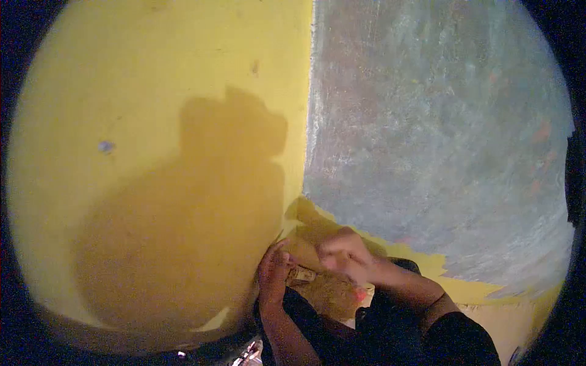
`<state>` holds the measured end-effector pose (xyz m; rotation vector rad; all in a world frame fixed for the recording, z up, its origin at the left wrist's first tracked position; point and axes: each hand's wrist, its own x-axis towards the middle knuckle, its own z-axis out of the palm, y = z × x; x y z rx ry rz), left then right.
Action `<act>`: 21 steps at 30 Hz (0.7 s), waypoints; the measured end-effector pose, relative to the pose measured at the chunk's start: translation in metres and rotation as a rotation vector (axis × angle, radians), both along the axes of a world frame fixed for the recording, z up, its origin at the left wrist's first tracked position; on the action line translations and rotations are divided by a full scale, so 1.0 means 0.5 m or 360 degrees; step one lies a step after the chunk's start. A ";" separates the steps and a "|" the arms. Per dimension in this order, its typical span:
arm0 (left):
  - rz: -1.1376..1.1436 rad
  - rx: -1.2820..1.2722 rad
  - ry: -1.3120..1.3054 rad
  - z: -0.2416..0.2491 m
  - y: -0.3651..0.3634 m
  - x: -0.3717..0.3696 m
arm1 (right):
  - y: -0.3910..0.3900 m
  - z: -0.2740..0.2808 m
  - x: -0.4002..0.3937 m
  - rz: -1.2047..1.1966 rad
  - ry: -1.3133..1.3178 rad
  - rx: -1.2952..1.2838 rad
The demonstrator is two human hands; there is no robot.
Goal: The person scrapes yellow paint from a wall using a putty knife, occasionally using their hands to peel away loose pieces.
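Tan piece (303, 253): between the hands, on the near side of the grey panel (427, 134); outline partly lost in shadow.
Handling: I judge it light, thin, fairly stiff; best held by its edges.
Long axis: seems left to right, right end nearer; front end unclear.
Left hand (274, 268): fingers bent beside the yellow wall (152, 67); pinch unclear.
Right hand (347, 255): curled, blurred; I can't tell its grip.

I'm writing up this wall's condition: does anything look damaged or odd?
Yes: the grey patch has a ragged lower edge against the yellow wall, unlike its straighter left edge. At left, a pale spot interrupts the yellow; its cause is unclear.
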<state>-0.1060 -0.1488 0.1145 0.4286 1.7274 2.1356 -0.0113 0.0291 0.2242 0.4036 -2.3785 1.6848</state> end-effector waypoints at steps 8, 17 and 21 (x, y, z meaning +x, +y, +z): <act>-0.0118 -0.0174 0.0078 -0.106 -0.023 -0.023 | -0.008 -0.156 -0.059 0.0373 0.1092 0.0177; -0.0450 -0.0470 -0.0270 -0.046 -0.050 -0.032 | 0.023 -0.195 -0.195 0.0589 0.0746 0.1341; -0.0384 -0.0454 0.0014 -0.112 -0.061 -0.029 | 0.015 -0.198 -0.187 0.0460 0.0846 0.1206</act>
